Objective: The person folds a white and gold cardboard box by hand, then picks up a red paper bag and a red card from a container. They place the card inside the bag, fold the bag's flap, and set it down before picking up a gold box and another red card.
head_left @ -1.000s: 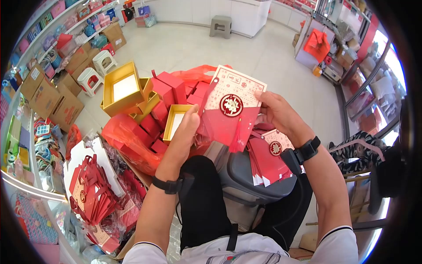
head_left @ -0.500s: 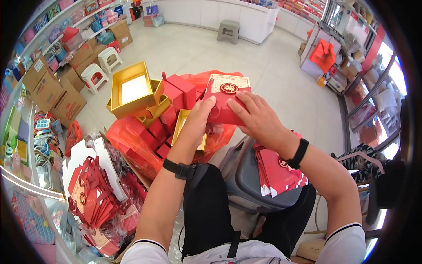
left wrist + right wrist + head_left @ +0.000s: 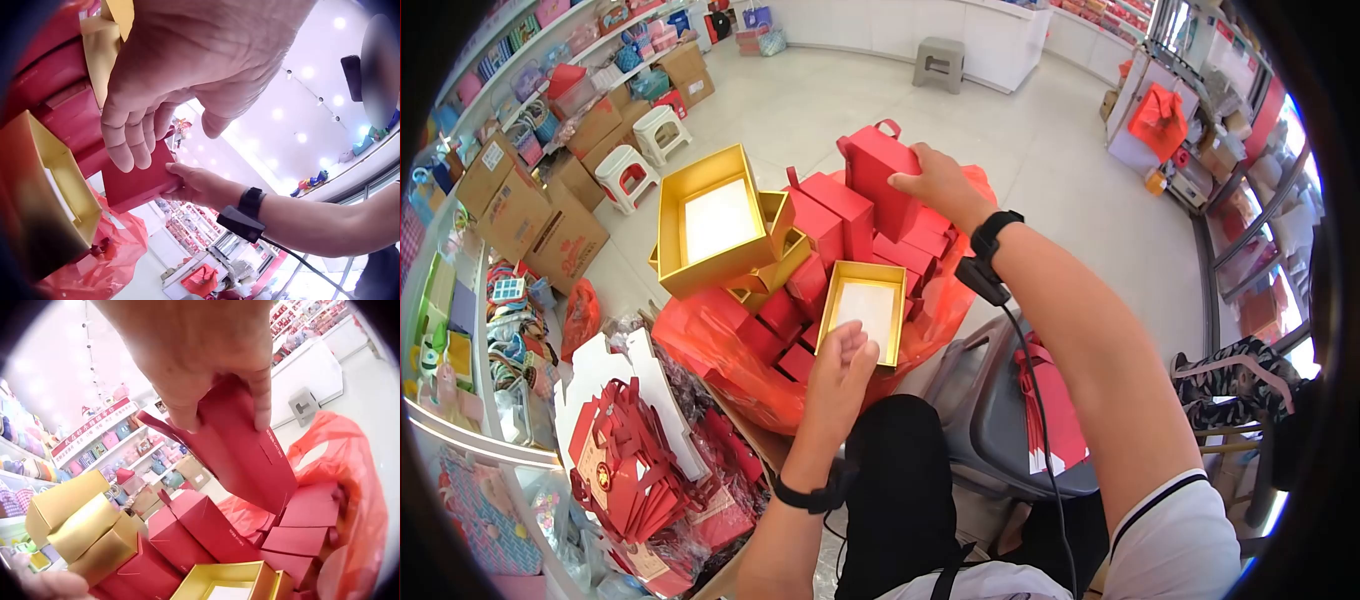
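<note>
My right hand (image 3: 937,184) grips a red gift box (image 3: 883,180) with a ribbon loop, thumb on one side and fingers on the other. In the right wrist view the box (image 3: 240,450) stands tilted just over the other red boxes. My left hand (image 3: 841,375) hangs with loosely bent fingers at the near edge of an open gold box (image 3: 863,290), holding nothing. That gold box has a white bottom and sits on several red boxes (image 3: 815,225) in a red plastic bag (image 3: 730,350). More gold boxes (image 3: 710,220) are stacked at the left.
A grey stool (image 3: 960,420) on the right bears flat red box sleeves (image 3: 1055,410). Lower left, folded red pieces with ribbons (image 3: 630,460) lie on white card over plastic wrap. Cartons (image 3: 540,220) and white stools (image 3: 625,178) line the shelves. A cable hangs from the right wrist.
The flat printed red piece was squared into a box between both hands. The right hand has carried it forward over the bagged boxes; the left hand has let go and drawn back.
</note>
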The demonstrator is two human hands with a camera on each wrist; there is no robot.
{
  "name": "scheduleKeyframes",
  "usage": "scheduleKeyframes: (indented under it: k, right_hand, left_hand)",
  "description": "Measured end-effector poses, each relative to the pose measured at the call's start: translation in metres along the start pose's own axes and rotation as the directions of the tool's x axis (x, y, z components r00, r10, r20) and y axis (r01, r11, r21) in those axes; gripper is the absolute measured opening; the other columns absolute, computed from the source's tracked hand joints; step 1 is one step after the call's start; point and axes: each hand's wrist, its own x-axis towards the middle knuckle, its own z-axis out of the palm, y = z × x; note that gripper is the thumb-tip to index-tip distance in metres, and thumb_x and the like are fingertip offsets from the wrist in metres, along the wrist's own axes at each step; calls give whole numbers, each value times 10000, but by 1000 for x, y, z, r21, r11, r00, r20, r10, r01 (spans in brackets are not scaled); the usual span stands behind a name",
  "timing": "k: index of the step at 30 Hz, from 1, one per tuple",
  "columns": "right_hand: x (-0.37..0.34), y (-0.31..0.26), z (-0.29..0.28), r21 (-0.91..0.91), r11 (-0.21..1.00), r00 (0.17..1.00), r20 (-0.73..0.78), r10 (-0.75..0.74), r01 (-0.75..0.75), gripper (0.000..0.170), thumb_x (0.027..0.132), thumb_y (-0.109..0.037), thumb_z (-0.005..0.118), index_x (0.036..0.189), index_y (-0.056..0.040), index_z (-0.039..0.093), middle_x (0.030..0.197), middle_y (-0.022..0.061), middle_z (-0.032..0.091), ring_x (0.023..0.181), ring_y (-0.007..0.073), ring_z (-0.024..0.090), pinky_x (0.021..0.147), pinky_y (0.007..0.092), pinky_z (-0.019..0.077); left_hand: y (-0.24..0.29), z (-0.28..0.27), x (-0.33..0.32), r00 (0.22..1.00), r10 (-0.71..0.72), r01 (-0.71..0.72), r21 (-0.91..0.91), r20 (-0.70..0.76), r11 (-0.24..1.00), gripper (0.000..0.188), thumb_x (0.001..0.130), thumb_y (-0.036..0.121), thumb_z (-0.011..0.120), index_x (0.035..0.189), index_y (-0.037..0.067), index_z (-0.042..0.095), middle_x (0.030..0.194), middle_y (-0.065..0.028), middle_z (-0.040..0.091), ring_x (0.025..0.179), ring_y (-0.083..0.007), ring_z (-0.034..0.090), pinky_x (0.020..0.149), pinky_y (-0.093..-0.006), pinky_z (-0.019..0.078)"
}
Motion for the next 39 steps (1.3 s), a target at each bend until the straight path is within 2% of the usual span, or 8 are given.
scheduleKeyframes:
  k: [8, 14, 20, 23, 24, 27, 34, 39]
  right_hand:
    - [35, 2, 66, 61, 997, 985, 168, 39, -50, 637, 910, -475, 786, 1262, 34, 634, 1240, 268, 711, 1181, 405, 683, 996, 471, 541]
    - [42, 12, 93, 77, 988, 937, 336, 100, -133, 804, 1040, -537, 603, 1567, 46, 438, 1493, 307, 585, 1412, 419, 557, 1175, 450, 445]
    - [40, 8, 95, 2, 986, 942, 295, 161, -169, 787, 1057, -552, 554, 1513, 78, 439, 1450, 359, 583, 1374, 454, 580, 1130, 502, 461]
    - [29, 7, 80, 24, 985, 932, 328, 156, -173, 836, 1054, -587, 532, 1512, 106, 432, 1446, 371, 582, 1375, 458, 577, 1135, 499, 459]
    - [25, 7, 72, 22, 986, 935, 321, 150, -166, 847, 1051, -596, 531, 1509, 110, 436, 1444, 366, 587, 1379, 457, 575, 1134, 494, 461]
    - [8, 8, 55, 8, 990, 950, 282, 132, -139, 868, 1044, -621, 530, 1493, 117, 454, 1420, 350, 613, 1374, 450, 581, 1128, 475, 469]
    - [-40, -12, -13, 93, 981, 943, 307, 132, -168, 833, 1049, -650, 507, 1437, 88, 508, 1262, 266, 683, 1215, 353, 666, 1021, 407, 533]
    - [-122, -71, -100, 353, 906, 929, 357, 101, -234, 783, 1069, -646, 472, 1458, 32, 516, 1302, 194, 646, 1179, 263, 669, 966, 378, 564]
  left_hand:
    - [-24, -17, -26, 996, -83, 83, -2, -34, 997, 459, 1111, 225, 608, 1473, -31, 486, 1386, -151, 583, 1211, -209, 621, 1066, -339, 516]
    - [-37, -27, -29, 996, -58, 64, 84, -68, 994, 441, 1109, 221, 615, 1459, -21, 498, 1364, -133, 585, 1175, -190, 627, 1022, -324, 543]
    - [-24, -33, -31, 992, -36, 45, 69, -120, 997, 417, 1101, 226, 629, 1429, -14, 536, 1356, -114, 590, 1148, -169, 632, 971, -312, 549]
    - [-8, -31, -24, 981, 123, -78, 277, -149, 958, 390, 1098, 225, 627, 1397, -17, 564, 1336, -110, 603, 1150, -161, 633, 968, -315, 544]
    - [-8, -29, -18, 964, 207, -138, 352, -168, 926, 386, 1049, 145, 653, 1384, -27, 570, 1326, -206, 593, 1169, -285, 639, 990, -386, 539]
    - [-9, -35, 6, 856, 517, -317, 772, -17, 551, 423, 990, 105, 672, 1383, -21, 582, 1374, -224, 585, 1254, -379, 591, 1061, -454, 503]
    - [-37, -43, 18, 911, 337, -326, 917, 239, 230, 429, 844, 75, 754, 1269, 81, 699, 1540, -217, 520, 1489, -438, 434, 1192, -569, 381]
    - [-53, -49, 27, 923, 313, -294, 934, 223, 201, 393, 829, 100, 793, 1216, 95, 722, 1555, -238, 504, 1486, -447, 436, 1186, -565, 401]
